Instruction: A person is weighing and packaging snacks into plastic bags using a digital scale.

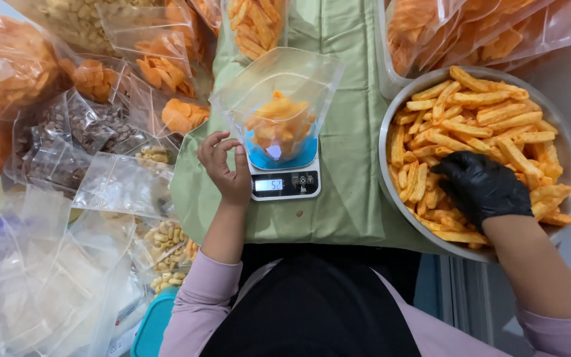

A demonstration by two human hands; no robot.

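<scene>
At the far left we are seeing filled snack bags (pixel 100 86) piled up, with a heap of empty clear bags (pixel 41 277) nearer to us.

Our left hand (pixel 225 166) is bare and loosely open, its fingers curving toward the side of the open bag (pixel 279 99) and the thumb lying against the left edge of the scale (pixel 284 178). It is gripping nothing firmly; whether the fingertips are actually touching the plastic we cannot tell. The forearm is reaching straight away from us over the green cloth (pixel 345 152), in a pink sleeve.

The bag is standing upright on the scale's blue top, mouth wide, with a small mound of orange sticks at the bottom. The scale is sitting in the middle of the cloth, its display facing us.

To the right, the metal bowl (pixel 566 149) is holding a big heap of sticks (pixel 477 112). Our right hand (pixel 482 186), in a black glove, is lying palm down on the near part of the heap, fingers half curled into it. Whether it is clasping any sticks is hidden beneath the glove. That arm is coming in from the near right. More filled bags (pixel 484 33) are lying beyond the bowl.
</scene>
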